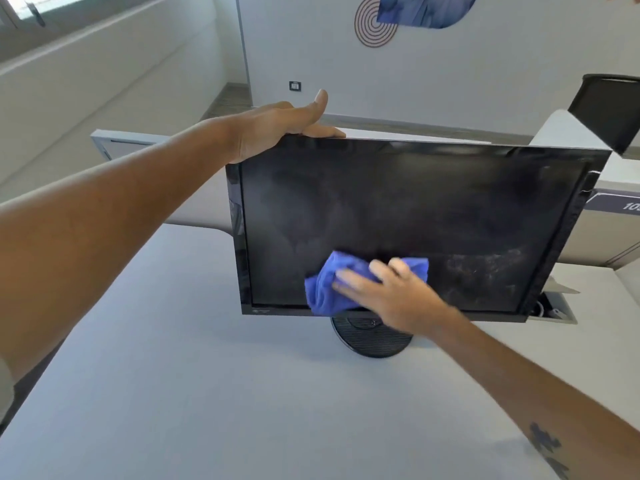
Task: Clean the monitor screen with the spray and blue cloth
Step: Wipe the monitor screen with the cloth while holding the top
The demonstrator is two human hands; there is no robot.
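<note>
A black monitor (408, 223) is being carried on a round black base (372, 336) that is standing on a pale grey surface (207, 393). Its screen is dark and is being shown tilted slightly, with the right side lower than the left.

The top left corner of the monitor is being held by the left hand (277, 128): the palm is being pressed over the upper edge, the fingers are being laid along the top of the frame, and the thumb is being held up, clear of it. That grip is being kept closed over the corner.

A blue cloth (332, 289) is being pressed against the lower middle of the screen, just above the bottom frame, by the right hand (391, 292). The fingers are being spread flat on the cloth rather than curled round it, and the hand is being blurred by motion. To the right of the cloth, a patch of whitish smears is being shown on the glass.

A black chair back (609, 109) is being seen behind the monitor's right corner.
</note>
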